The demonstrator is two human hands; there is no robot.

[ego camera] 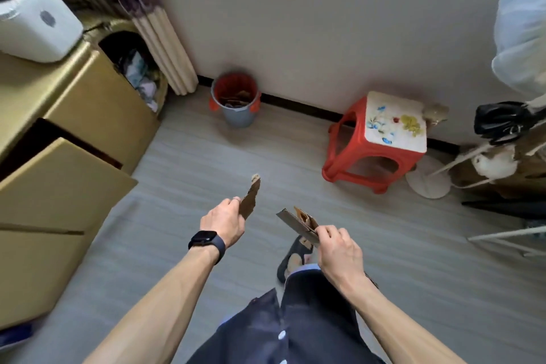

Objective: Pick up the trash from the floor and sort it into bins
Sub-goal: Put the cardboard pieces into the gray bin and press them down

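- left hand (223, 223): centre of the frame, fingers curled round the lower end of a torn cardboard strip (250, 199); the strip points up and away, held above the floor (192, 156). black watch (206, 241) on the wrist.
- right hand (339, 251): just right of centre, thumb and fingers pinching a folded cardboard scrap (298, 223) that sticks out toward the upper left; the scrap is apart from the strip.
- bin (236, 115): grey, red inside and at the handles, on the floor against the wall, upper centre; brown scraps lie in it.
- gold box (88, 91): left of the frame, with an arched opening (133, 68) holding crumpled pale items.
- white appliance (32, 18): upper left, on the box top.
- red stool (354, 156): right of centre, flowered top, near the wall.
- slipper (295, 257): lower centre, beneath the right hand.
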